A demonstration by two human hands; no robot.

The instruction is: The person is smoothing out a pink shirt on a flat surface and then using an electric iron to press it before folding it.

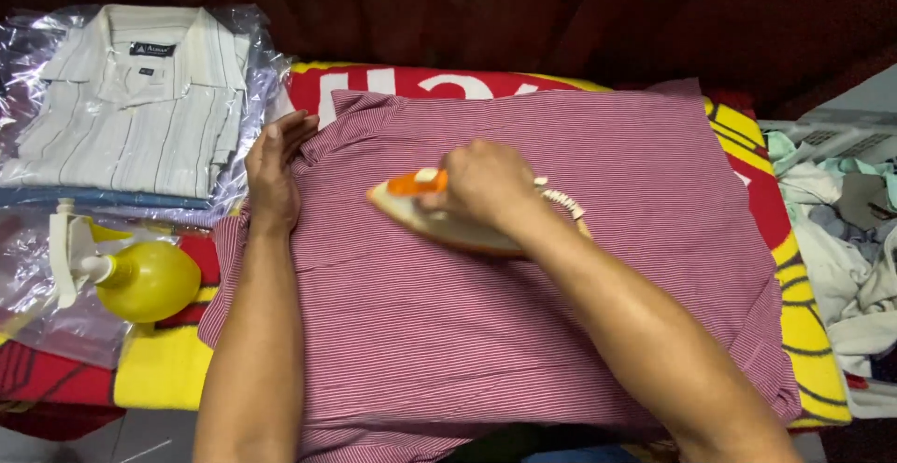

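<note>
Head view, near to far. A red-and-white striped shirt (523,313) lies spread flat on a red-and-yellow cloth (804,323). Right hand (486,183): fingers clenched around the handle of a cream iron with an orange knob (420,203), its sole on the shirt. Left hand (273,169): fingers released, flat, pinning the shirt's edge. Beyond the left fingers: a yellow spray bottle (140,276) and a folded pale striped shirt in clear wrap (131,108). Pressing appears underway; further strokes likely need the fabric held taut.
</note>
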